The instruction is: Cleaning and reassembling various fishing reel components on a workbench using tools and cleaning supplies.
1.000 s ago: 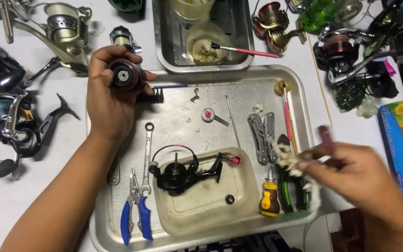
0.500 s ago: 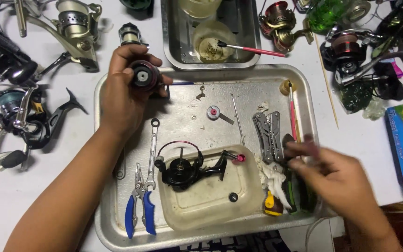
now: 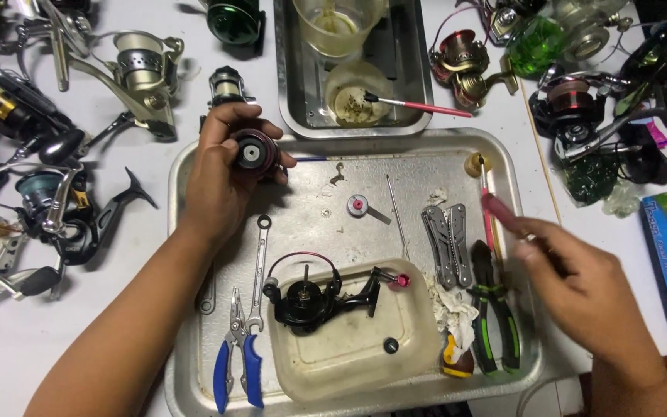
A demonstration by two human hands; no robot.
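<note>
While the left hand (image 3: 221, 181) wraps its grip round a dark reel spool (image 3: 252, 153) above the steel tray's (image 3: 194, 371) far-left corner, the right hand (image 3: 580, 286) pinches a blurred red-handled tool (image 3: 501, 212) over the tray's right side.

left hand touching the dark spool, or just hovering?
Touching. The head view shows the left hand with its fingers curled around the dark spool, lifted above the metal tray.

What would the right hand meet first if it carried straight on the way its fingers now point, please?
Probably the red-handled tool lying by the tray's right edge; the right hand points up and leftward towards it, though motion blur and height make contact unclear.
</note>
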